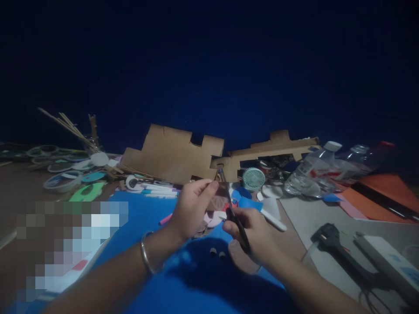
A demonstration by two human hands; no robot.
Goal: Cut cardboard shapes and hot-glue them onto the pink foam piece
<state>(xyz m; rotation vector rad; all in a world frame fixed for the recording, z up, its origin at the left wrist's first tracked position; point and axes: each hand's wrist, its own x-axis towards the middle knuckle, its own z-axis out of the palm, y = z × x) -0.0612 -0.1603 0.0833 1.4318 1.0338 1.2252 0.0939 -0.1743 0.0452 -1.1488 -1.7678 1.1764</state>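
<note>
My left hand (191, 209) pinches a small brown cardboard piece (220, 197) between thumb and fingers, above a blue sheet (147, 244). My right hand (250, 235) grips black-handled scissors (234, 209); their blades point up and away into the cardboard piece. A metal bangle (145, 253) sits on my left wrist. Two small dark round bits (218, 253) lie on the blue sheet below my hands.
Cut brown cardboard (173, 152) stands at the back. A small teal fan (253, 179), plastic bottles (310, 174), orange paper (376, 196), a black glue gun (337, 244), a white box (389, 261), markers (157, 189) and tape rings (62, 179) lie around.
</note>
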